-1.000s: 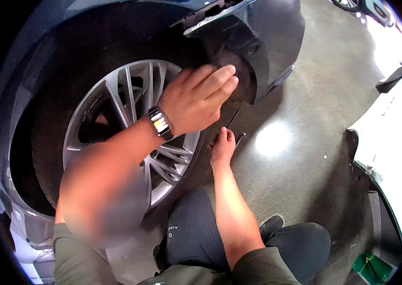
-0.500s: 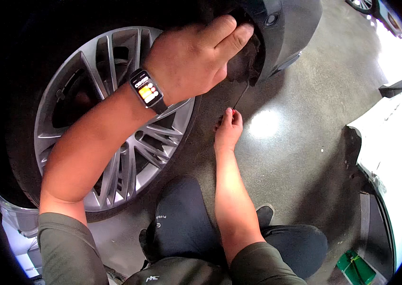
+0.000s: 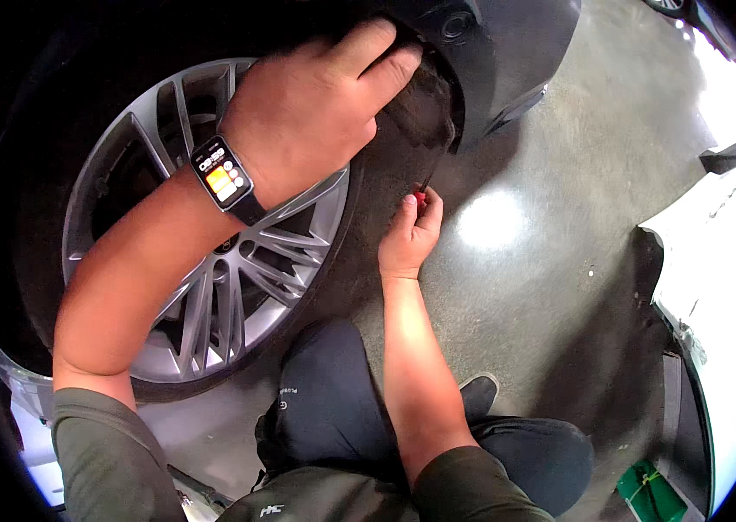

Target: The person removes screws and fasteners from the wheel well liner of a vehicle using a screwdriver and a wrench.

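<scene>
My left hand (image 3: 316,113), with a smartwatch on the wrist, grips the black wheel-arch liner (image 3: 424,117) beside the tyre (image 3: 359,226) of a dark car. Its fingers curl over the liner's edge. Lower down, my right hand (image 3: 410,237) is closed around a small tool with a red handle (image 3: 420,198), its thin shaft pointing up toward the liner's lower edge. The silver multi-spoke alloy wheel (image 3: 203,287) fills the left side of the view, behind my left forearm.
I am crouched on a shiny grey concrete floor (image 3: 542,261), my knees in dark trousers at the bottom. A white car body panel (image 3: 725,278) lies at the right. A green object (image 3: 646,491) sits at the lower right. The car's dark bumper (image 3: 516,52) is above.
The view has closed in on the wheel arch. My right hand has lifted off the floor and now holds the red-handled tool up at the liner; my left hand keeps its grip.
</scene>
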{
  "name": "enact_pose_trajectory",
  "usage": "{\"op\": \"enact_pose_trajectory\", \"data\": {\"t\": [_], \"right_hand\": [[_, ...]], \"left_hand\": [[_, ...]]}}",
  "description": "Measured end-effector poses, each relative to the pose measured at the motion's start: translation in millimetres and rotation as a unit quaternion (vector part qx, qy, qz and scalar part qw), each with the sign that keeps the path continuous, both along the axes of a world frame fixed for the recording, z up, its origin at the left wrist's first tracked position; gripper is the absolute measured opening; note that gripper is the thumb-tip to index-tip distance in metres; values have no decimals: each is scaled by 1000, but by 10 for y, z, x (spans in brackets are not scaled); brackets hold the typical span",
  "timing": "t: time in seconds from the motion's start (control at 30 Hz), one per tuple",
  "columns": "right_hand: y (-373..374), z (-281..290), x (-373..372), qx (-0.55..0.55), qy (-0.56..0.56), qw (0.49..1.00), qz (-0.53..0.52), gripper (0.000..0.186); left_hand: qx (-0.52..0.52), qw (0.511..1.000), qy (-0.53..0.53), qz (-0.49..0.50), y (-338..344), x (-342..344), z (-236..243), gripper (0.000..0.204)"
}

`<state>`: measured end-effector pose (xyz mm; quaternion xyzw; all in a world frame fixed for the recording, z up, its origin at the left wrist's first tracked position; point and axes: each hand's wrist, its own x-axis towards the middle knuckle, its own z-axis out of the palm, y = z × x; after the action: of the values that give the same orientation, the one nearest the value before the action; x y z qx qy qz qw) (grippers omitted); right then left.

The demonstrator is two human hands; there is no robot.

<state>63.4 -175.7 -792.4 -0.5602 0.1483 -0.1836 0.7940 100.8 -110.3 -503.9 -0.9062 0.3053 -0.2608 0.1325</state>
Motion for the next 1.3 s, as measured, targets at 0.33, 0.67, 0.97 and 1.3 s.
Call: {"op": "enact_pose_trajectory", "data": {"t": [0.33, 0.67, 0.97, 1.3], "right_hand": [[-327, 337, 404, -20, -158, 987, 29, 24], [-167, 895, 1017, -47, -315, 947, 45, 55], [150, 1059, 797, 73, -195, 976, 67, 70], [354, 1188, 583, 19, -204, 976, 71, 85]], "left_hand": [[-66, 990, 120, -12, -81, 127, 9, 51], [-94, 988, 118, 35, -123, 39, -2, 45], [-65, 982, 154, 84, -44, -49, 70, 49], [46, 985, 74, 148, -444, -274, 74, 53]]}}
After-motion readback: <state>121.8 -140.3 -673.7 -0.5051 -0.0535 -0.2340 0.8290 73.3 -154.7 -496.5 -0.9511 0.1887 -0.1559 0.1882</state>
